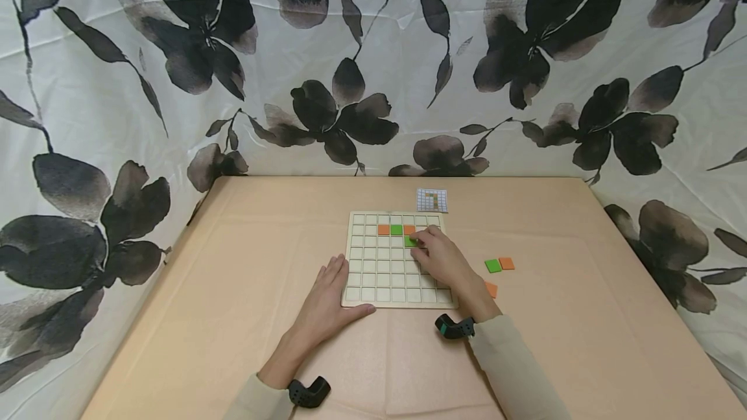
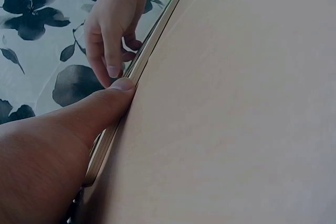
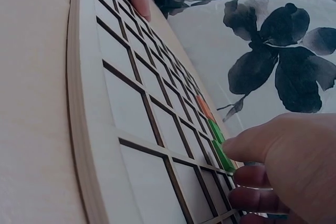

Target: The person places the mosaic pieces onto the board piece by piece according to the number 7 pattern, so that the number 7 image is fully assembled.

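Observation:
A pale square grid board (image 1: 367, 266) lies on the table, framed by raised ridges. My left hand (image 1: 328, 297) braces its lower left corner, fingers along the left side and thumb on the near edge. In the upper part, an orange tile (image 1: 383, 230), a green tile (image 1: 396, 230) and another orange tile (image 1: 409, 229) sit in a row. Below the right-hand orange one, my right hand (image 1: 446, 261) pinches a second green tile (image 3: 222, 157) at its cell. The thumb touches that tile in the right wrist view; the fingertips are partly hidden.
A small card (image 1: 432, 200) with a coloured pattern on a grid lies behind the board. To the right are a loose green tile (image 1: 493, 266), an orange tile (image 1: 506, 263) and another orange tile (image 1: 492, 289) beside the right forearm. Flowered cloth (image 1: 315, 50) hangs behind the table.

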Demonstrator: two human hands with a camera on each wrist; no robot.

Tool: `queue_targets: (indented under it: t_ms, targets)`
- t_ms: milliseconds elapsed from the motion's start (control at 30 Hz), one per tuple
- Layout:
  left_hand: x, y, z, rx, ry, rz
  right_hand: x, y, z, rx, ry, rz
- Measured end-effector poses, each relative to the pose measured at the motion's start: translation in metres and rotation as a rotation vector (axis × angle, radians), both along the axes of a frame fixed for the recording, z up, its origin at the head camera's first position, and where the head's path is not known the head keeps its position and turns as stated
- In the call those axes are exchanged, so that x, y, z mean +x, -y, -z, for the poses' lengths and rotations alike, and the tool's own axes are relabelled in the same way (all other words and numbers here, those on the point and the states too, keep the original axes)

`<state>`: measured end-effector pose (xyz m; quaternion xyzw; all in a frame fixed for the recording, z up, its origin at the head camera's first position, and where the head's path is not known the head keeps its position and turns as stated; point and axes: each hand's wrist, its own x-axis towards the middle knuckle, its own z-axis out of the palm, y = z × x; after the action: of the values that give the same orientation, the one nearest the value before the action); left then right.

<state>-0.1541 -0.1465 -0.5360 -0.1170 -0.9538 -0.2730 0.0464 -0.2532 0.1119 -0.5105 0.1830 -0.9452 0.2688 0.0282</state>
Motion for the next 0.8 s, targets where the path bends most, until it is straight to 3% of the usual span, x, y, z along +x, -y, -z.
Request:
queue_targets:
  t_ms: [467,800]
  targets:
    - [0.0017,0.0011,0.0009,-0.015,0.011,-0.004,0.0006,-0.0017,-0.0015,-0.03,0.031,0.021]
    - [0.0017,0.0017,0.0011,-0.015,0.005,-0.001,0.0022,-0.0005,-0.0018,0.007,0.013,0.016]
